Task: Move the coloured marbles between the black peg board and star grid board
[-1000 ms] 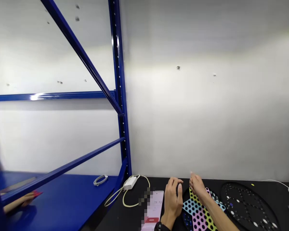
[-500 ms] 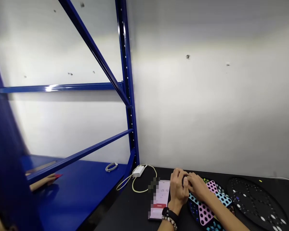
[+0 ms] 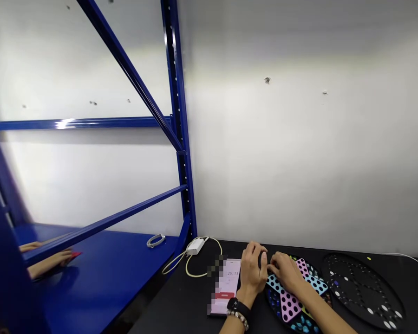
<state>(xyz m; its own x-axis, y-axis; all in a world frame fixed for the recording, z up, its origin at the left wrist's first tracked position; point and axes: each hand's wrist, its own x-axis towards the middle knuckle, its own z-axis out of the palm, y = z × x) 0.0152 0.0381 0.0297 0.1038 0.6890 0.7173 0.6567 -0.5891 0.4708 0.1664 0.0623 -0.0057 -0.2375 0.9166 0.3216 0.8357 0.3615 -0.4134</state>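
My left hand (image 3: 253, 269), with a black watch and a beaded bracelet at the wrist, rests by the phone's right edge. Its thumb stands apart from the bent fingers, and no object shows in it. Just right of it, my right hand (image 3: 286, 272) lies over the upper left rim of a round black tray (image 3: 267, 300). The right fingers are bent and pressed together; whatever is at their tips is too small to make out. Crossed pink (image 3: 290, 308) and light-blue (image 3: 315, 284) strips with black dots cover the tray, among small blue and teal pieces (image 3: 304, 323).
A phone (image 3: 229, 283) showing a timer lies left of my hands, near a white charger (image 3: 195, 247) with cable. Rightward sits a second round black board (image 3: 364, 287) bearing white ovals. Blue rack bars (image 3: 101, 228) separate another person's hands (image 3: 57, 260) and a grey strap (image 3: 156, 240).
My hands were together, fingertips touching; now they are apart, the left thumb lifted away from its fingers. The whole view has shifted slightly, so things sit a little further left.
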